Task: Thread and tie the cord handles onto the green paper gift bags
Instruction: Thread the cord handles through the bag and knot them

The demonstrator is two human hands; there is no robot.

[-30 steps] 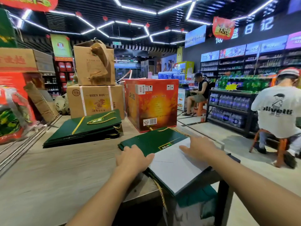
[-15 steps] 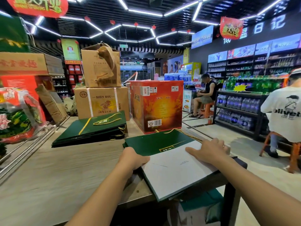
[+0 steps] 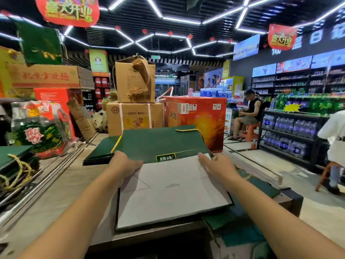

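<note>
Fingers of the left hand (image 3: 124, 165) curl round the bag's (image 3: 158, 143) left edge; the right hand's (image 3: 217, 165) lie along its right edge, grip unclear. Both hold the bag tilted above the table (image 3: 56, 193), pale base nearest, probably to set it aside: a cord (image 3: 188, 130) already loops its top. Beyond lie a bag stack (image 3: 100, 154), cartons (image 3: 134, 118) and shop shelves (image 3: 291, 128).

Green gift bag (image 3: 160, 143), flat before, now has its far green panel lifted and tilted; left hand (image 3: 123, 163) and right hand (image 3: 218, 165) shifted to hold its side edges
</note>
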